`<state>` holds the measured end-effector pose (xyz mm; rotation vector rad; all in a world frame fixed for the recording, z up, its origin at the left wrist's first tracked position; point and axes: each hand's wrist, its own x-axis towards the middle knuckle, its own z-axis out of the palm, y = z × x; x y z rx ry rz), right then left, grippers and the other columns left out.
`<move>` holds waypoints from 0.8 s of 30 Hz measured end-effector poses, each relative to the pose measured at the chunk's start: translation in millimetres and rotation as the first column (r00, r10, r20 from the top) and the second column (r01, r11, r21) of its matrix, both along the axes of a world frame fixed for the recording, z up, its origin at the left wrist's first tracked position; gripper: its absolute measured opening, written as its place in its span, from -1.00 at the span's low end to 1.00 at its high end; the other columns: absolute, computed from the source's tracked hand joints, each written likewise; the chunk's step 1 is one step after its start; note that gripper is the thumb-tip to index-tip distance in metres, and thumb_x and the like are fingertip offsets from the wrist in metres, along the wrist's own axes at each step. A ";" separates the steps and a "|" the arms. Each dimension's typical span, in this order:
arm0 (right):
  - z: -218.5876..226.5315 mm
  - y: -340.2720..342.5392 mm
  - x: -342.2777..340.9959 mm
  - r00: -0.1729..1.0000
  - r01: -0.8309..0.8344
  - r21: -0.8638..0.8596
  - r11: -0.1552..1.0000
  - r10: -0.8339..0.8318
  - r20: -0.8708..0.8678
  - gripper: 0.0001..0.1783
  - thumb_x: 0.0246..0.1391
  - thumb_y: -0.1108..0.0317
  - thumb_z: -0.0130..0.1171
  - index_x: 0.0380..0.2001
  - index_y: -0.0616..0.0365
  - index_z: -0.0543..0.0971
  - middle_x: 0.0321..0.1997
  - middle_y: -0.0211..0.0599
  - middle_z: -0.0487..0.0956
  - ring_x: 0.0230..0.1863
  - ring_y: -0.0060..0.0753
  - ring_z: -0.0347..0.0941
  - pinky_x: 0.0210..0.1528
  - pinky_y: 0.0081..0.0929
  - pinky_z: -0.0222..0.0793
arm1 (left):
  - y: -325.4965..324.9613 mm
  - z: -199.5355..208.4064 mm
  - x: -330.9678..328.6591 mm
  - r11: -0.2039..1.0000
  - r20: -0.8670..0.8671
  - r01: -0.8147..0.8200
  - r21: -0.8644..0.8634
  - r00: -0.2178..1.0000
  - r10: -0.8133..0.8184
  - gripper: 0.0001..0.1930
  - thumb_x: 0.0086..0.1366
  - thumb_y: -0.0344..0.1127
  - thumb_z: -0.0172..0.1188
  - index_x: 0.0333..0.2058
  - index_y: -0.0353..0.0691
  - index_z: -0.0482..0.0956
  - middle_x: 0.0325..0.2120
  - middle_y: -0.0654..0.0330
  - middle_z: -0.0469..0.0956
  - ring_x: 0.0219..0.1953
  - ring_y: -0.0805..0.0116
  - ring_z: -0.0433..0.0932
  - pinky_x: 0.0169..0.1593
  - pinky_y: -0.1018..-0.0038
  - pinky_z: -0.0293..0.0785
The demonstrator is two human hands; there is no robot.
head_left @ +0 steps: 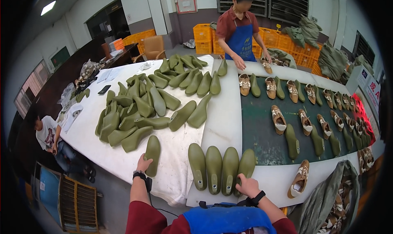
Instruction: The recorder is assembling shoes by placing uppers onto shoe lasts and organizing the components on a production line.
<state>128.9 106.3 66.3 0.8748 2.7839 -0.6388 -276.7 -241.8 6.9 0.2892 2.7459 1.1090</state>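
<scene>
My left hand (144, 163) is closed on the heel end of a green shoe last (153, 152) at the near edge of the white cloth. With my right hand (248, 186) I grip the heel end of another green shoe last (247, 163), the rightmost in a row standing on the white table. Beside it on the left are several matching lasts (213, 168), side by side with toes pointing away from me. A large heap of green lasts (137, 98) covers the cloth beyond my left hand.
A dark green conveyor belt (262, 141) carries rows of brown-and-white shoes and lasts. One brown shoe (299, 178) lies right of my right hand, near a sack of shoes (331, 197). Across the table a co-worker in a blue apron (240, 39) touches a shoe. Another person (51, 137) sits at left.
</scene>
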 end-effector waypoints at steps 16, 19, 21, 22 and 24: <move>3.8 7.0 -0.6 0.998 0.068 -0.028 0.997 -0.068 0.002 -0.55 -0.10 0.05 0.08 -0.13 -0.03 0.37 -0.56 -0.08 0.55 -0.47 0.03 0.50 -0.41 -0.11 0.38 | 133.0 40.0 163.7 0.902 0.153 0.388 -0.189 0.919 -0.363 -0.20 0.07 -0.02 0.12 0.16 -0.43 0.05 -0.38 -0.26 0.51 -0.28 -0.17 0.51 -0.17 0.15 0.44; 7.3 5.8 2.2 0.998 0.068 -0.056 0.996 -0.069 -0.016 -0.56 -0.10 0.05 0.08 -0.13 -0.03 0.37 -0.57 -0.09 0.54 -0.48 0.04 0.49 -0.41 -0.11 0.38 | 132.7 65.2 117.8 0.596 0.209 0.723 -0.350 0.681 -0.702 -0.24 0.08 0.03 0.14 0.12 -0.41 0.16 -0.32 -0.24 0.51 -0.23 -0.13 0.50 -0.11 0.18 0.41; 4.3 8.4 4.9 0.997 0.076 -0.055 0.996 -0.076 -0.013 -0.56 -0.10 0.06 0.09 -0.14 -0.04 0.36 -0.57 -0.10 0.54 -0.48 0.03 0.49 -0.42 -0.12 0.38 | 161.0 131.3 94.2 0.486 0.058 0.798 -0.356 0.538 -0.841 -0.31 0.11 0.06 0.12 0.08 -0.35 0.26 -0.27 -0.18 0.51 -0.20 -0.09 0.49 -0.08 0.20 0.40; 5.3 6.9 3.6 0.998 0.064 -0.053 0.996 -0.065 -0.018 -0.56 -0.10 0.05 0.10 -0.14 -0.05 0.37 -0.58 -0.11 0.54 -0.49 0.02 0.49 -0.43 -0.12 0.38 | 173.1 157.8 79.8 0.471 0.010 0.805 -0.362 0.508 -0.861 -0.35 0.12 0.05 0.12 0.06 -0.32 0.29 -0.27 -0.17 0.51 -0.22 -0.10 0.49 -0.11 0.20 0.42; 5.1 7.9 5.2 0.997 0.077 -0.049 0.996 -0.078 -0.015 -0.56 -0.10 0.05 0.11 -0.14 -0.05 0.37 -0.59 -0.12 0.54 -0.50 0.01 0.49 -0.43 -0.13 0.37 | 216.6 211.1 57.6 0.452 -0.132 0.793 -0.409 0.439 -0.889 -0.40 0.11 0.00 0.15 0.02 -0.30 0.31 -0.36 -0.12 0.52 -0.29 -0.08 0.50 -0.21 0.19 0.43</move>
